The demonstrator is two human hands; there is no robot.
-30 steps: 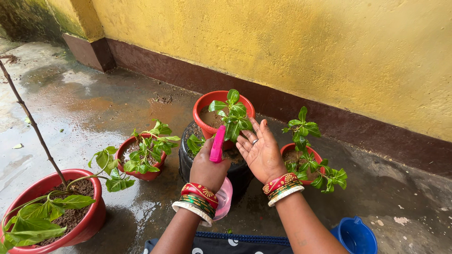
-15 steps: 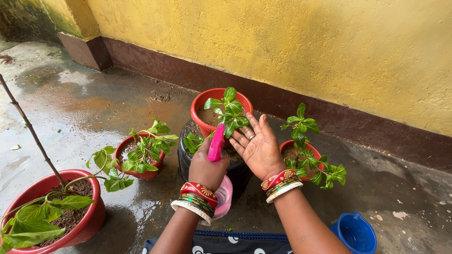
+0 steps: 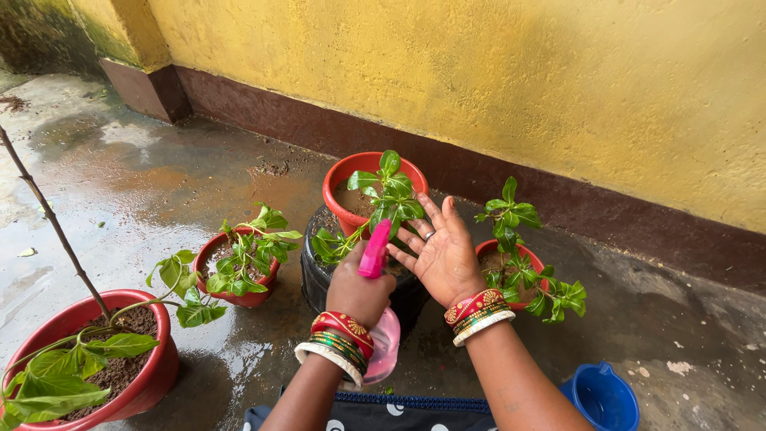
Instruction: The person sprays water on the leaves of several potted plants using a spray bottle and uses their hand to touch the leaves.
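A: Far out to the left of the hands, what stands there?

B: A big red pot (image 3: 148,375) with dark soil, broad leaves and a bare stick (image 3: 56,227) leaning up out of it. Closer in, still left of the left hand, a small red pot (image 3: 249,297) with a leafy plant.

A: And the left hand (image 3: 357,291)?

B: Closed in a fist round a pink sprayer (image 3: 374,254) — the trigger head sticks up above the knuckles, the pale pink bottle (image 3: 384,343) hangs below the wrist, just by the bangles (image 3: 339,339).

A: What is in front of it?

B: A black pot (image 3: 319,279), right beyond the fist, and behind that a red pot (image 3: 343,177) whose green plant (image 3: 391,195) leans toward the fingers of the other hand.

A: The right hand (image 3: 440,255)?

B: Wide open, palm up, fingers spread — holding nothing. Its fingertips (image 3: 424,203) reach the plant's lower leaves; I cannot tell if they touch. It sits just right of the sprayer head.

A: Further right?

B: Another small red pot (image 3: 533,262) with a plant, just past the right wrist. Lower down, near the right forearm, a blue tub (image 3: 602,399) on the wet floor (image 3: 159,183). A yellow wall (image 3: 558,88) runs behind everything.
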